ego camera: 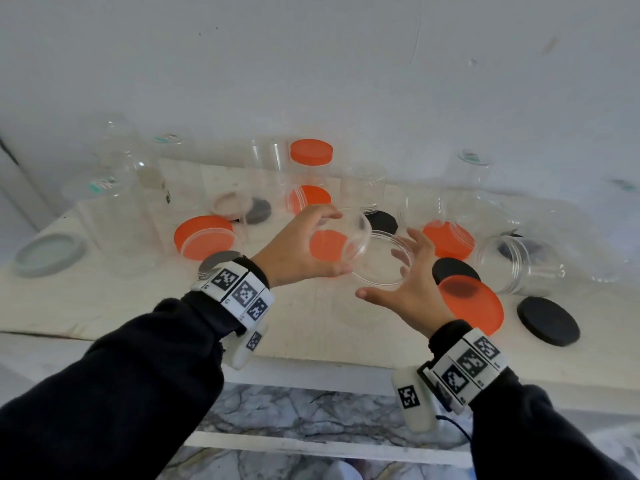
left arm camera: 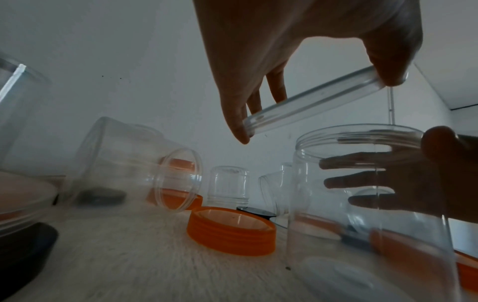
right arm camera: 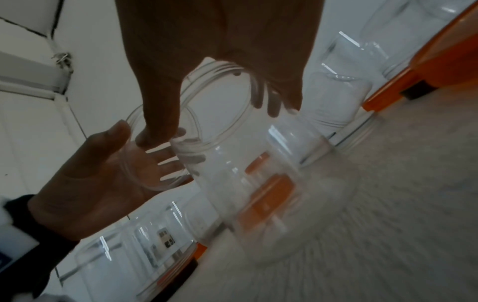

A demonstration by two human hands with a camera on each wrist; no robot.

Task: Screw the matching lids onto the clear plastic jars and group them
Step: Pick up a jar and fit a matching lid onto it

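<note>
Left hand [ego camera: 298, 249] holds clear lid [left arm camera: 313, 102] — near jar [left arm camera: 305, 183].

White wall [ego camera: 311, 64] — marbled floor [ego camera: 277, 407] below table [ego camera: 304, 313].

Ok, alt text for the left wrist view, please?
The left hand pinches a tilted clear lid above the open mouth of an upright clear jar, which the right hand holds near the rim. Behind them an orange lid lies open side up on the table.
</note>
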